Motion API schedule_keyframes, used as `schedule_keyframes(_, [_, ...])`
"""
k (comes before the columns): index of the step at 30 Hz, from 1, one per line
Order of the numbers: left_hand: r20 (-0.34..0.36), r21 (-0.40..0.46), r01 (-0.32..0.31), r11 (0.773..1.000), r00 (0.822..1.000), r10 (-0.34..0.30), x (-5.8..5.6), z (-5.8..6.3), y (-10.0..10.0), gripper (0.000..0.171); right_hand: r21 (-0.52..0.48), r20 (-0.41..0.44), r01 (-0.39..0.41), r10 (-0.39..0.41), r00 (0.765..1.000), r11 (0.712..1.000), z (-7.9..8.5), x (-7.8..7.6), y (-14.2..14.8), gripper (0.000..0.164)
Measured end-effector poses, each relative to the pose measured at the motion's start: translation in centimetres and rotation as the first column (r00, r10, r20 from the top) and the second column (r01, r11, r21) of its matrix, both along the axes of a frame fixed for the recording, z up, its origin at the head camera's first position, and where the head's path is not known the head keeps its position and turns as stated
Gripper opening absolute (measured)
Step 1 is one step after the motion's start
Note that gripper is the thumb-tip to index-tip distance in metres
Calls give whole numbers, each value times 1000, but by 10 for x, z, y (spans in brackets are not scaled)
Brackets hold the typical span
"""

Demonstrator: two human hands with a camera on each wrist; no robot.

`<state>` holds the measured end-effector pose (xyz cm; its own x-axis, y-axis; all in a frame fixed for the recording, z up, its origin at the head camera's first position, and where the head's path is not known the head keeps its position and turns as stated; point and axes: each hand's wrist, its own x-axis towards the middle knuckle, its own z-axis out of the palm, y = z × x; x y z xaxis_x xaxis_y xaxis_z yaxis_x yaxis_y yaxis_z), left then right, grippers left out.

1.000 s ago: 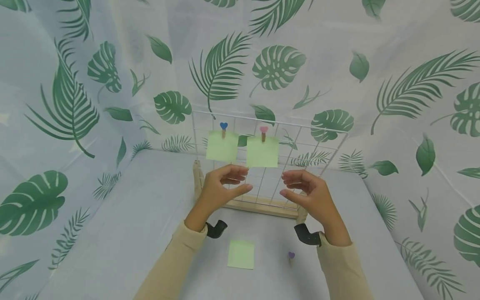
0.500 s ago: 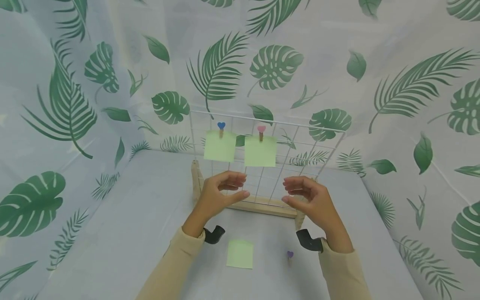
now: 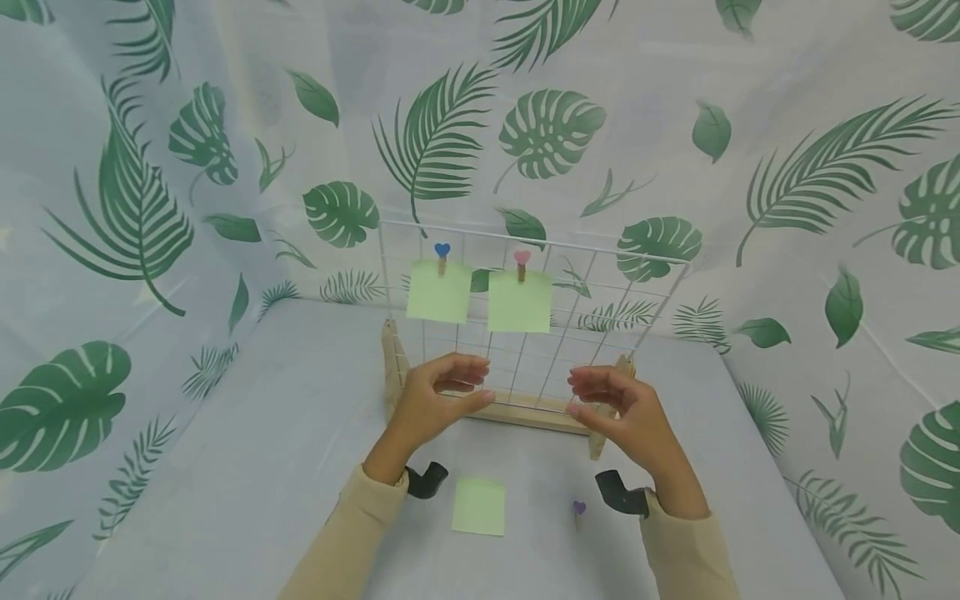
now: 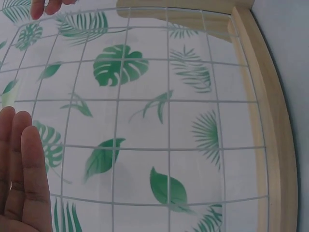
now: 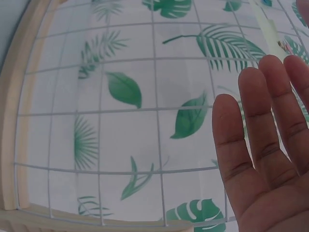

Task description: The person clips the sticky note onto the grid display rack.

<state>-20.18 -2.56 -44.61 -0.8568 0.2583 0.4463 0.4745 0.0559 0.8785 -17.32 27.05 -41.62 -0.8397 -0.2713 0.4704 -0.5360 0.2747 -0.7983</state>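
Both hands hover in front of a white wire grid (image 3: 555, 367) on a wooden stand, facing each other and holding nothing. My left hand (image 3: 435, 396) has its fingers loosely bent, thumb apart from them. Likewise relaxed, my right hand (image 3: 626, 408) stands before the grid's right side. Two green sticky notes hang on the grid: the left note (image 3: 438, 293) under a clothespin with a blue heart (image 3: 442, 250), the right note (image 3: 519, 304) under one with a pink heart (image 3: 522, 257). On the table lie a third green sticky note (image 3: 478, 507) and a clothespin with a purple heart (image 3: 579, 508).
The wooden base (image 3: 528, 414) of the stand rests on a table with a pale cover (image 3: 247, 467). Behind it hangs a white backdrop with green leaves (image 3: 555, 133). Dark wrist mounts (image 3: 622, 493) stick out below the hands.
Both hands have lowered a little, from just under the hanging notes toward the stand's base, and spread slightly apart. Notes and clothespins stay where they were.
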Motion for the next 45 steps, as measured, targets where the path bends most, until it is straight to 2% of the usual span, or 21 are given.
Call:
schedule_keyframes(10, [2,9,13,1000,1000,-13,6,-11,1,36,7,16,11,-11,1000,1000,-8,7,4,40])
schedule_keyframes(18, [38,-3,-4,1000,999,4,11,-22,1,34,1,17,-8,8,1000,1000,-18,11,11,39])
schedule_keyframes(25, [30,11,8,1000,1000,-8,15,-31,-1,33,-4,34,2,-2,999,1000,-26,14,13,38])
schedule_keyframes(32, [52,16,0,1000,999,-1,18,-39,-2,33,-24,19,-8,8,1000,1000,-32,19,14,38])
schedule_keyframes(45, [88,52,-5,999,996,1,24,-60,-1,34,-34,58,32,-30,998,999,-52,25,20,34])
